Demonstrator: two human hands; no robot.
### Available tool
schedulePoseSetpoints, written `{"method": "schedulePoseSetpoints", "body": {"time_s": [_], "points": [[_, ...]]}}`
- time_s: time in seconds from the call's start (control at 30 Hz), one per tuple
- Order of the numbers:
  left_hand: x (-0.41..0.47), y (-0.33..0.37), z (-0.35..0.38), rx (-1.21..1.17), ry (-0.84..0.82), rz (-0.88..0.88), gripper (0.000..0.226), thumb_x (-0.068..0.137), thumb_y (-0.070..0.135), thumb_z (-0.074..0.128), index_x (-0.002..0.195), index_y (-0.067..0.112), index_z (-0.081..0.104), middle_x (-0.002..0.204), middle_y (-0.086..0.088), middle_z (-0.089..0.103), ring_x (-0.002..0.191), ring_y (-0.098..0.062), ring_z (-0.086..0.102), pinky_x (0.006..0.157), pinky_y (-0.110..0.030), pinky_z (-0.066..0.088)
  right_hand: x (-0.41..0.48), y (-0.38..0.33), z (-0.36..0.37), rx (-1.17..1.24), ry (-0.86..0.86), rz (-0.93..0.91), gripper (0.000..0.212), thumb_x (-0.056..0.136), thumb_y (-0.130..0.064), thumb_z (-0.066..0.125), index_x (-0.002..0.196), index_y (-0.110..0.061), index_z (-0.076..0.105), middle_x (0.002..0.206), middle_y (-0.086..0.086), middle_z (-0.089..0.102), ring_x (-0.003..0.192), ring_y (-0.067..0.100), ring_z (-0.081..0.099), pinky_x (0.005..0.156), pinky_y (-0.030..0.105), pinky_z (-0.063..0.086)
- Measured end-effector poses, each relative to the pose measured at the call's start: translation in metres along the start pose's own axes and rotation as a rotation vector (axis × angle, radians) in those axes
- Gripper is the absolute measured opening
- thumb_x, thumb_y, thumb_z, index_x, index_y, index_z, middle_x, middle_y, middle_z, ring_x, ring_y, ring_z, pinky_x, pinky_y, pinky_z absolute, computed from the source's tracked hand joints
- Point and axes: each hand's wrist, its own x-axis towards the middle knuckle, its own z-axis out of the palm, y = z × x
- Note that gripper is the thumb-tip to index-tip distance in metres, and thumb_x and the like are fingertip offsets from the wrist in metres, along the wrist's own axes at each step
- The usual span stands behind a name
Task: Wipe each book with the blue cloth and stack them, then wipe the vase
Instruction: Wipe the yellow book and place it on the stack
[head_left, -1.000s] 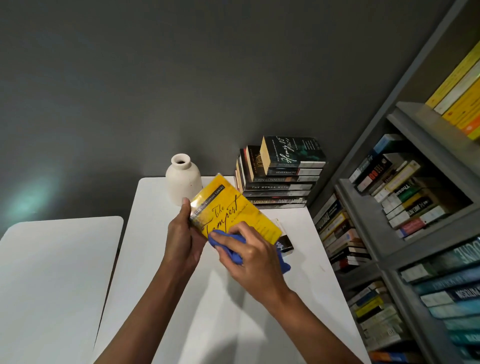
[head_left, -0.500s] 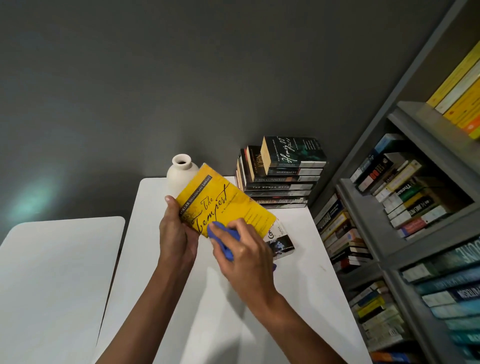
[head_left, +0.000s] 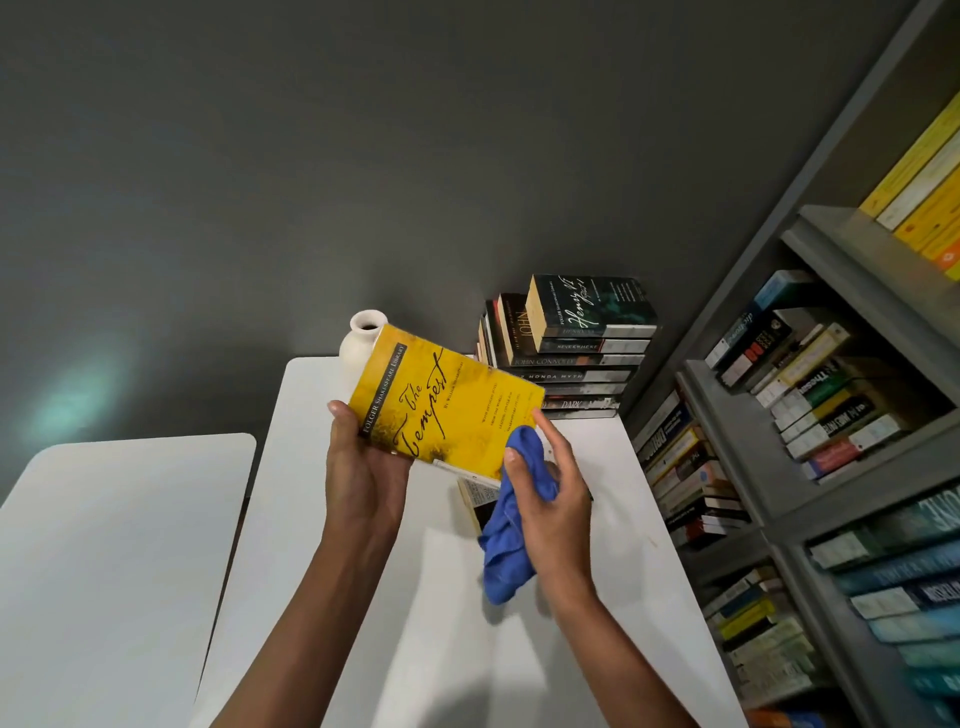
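My left hand (head_left: 363, 467) grips a yellow paperback (head_left: 447, 410) by its lower left corner and holds it tilted above the white table (head_left: 322, 519). My right hand (head_left: 556, 499) holds the blue cloth (head_left: 506, 540) against the book's lower right corner; the rest of the cloth hangs down. A white vase (head_left: 358, 343) stands at the table's far edge, partly hidden behind the yellow book. A stack of dark books (head_left: 576, 358) sits at the table's far right corner. Another book (head_left: 480, 501) lies flat on the table under my hands, mostly hidden.
A grey bookshelf (head_left: 810, 415) packed with books fills the right side, close to the table's edge. A second white table (head_left: 114, 545) stands to the left with a narrow gap between. A dark grey wall is behind.
My left hand has raised the yellow book and turned it more upright, covering more of the vase. My right hand has slid the cloth from the book's lower middle to its lower right corner.
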Motion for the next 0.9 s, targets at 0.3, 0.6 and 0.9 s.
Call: {"method": "schedulePoseSetpoints", "body": {"time_s": [0.3,0.6,0.9], "points": [[0.000,0.010,-0.010,0.702,-0.161,-0.043,0.029,0.099,0.035,0.048,0.118,0.015,0.057,0.120,-0.009,0.066,0.095,-0.018,0.069,0.061,-0.031,0.059,0.044,-0.009,-0.038,-0.069,-0.112,-0.112,0.028,0.096,-0.014,0.056,0.120,-0.027,0.061,0.122,-0.021,0.060,0.114,-0.008,0.053,0.097,0.010,0.039],[0.001,-0.019,-0.003,0.603,-0.067,0.078,0.027,0.103,0.033,0.040,0.120,0.017,0.053,0.107,0.001,0.068,0.088,-0.012,0.067,0.064,-0.026,0.054,0.047,0.001,-0.059,-0.043,0.082,0.156,0.028,0.092,-0.047,0.049,0.094,-0.021,0.060,0.085,-0.015,0.061,0.090,0.008,0.060,0.074,0.017,0.045],[0.014,-0.070,0.047,0.776,-0.199,0.072,0.037,0.102,0.031,0.043,0.134,0.014,0.037,0.121,-0.005,0.063,0.093,-0.012,0.068,0.070,-0.027,0.053,0.078,0.009,-0.086,-0.085,0.000,0.149,0.026,0.092,-0.035,0.057,0.094,-0.009,0.060,0.081,-0.004,0.066,0.072,-0.004,0.060,0.069,0.015,0.045]]}}
